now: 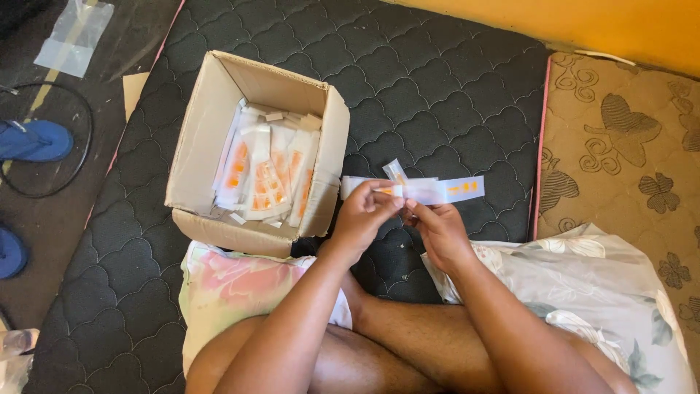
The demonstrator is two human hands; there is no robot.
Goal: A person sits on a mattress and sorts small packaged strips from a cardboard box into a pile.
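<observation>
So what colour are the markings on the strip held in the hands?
Orange, on a white strip pinched by the left hand and right hand; head view.

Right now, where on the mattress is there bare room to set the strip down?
Bare quilted mattress lies beyond both hands, between the cardboard box and the brown floral mat. Crowded: the box, packed with packets, and near the flowered pillows.

Both forearms rise from six o'clock toward twelve, the left hand [362, 214] and right hand [437, 232] meeting fingertip to fingertip, fingers curled in a pinch above crossed legs.
</observation>
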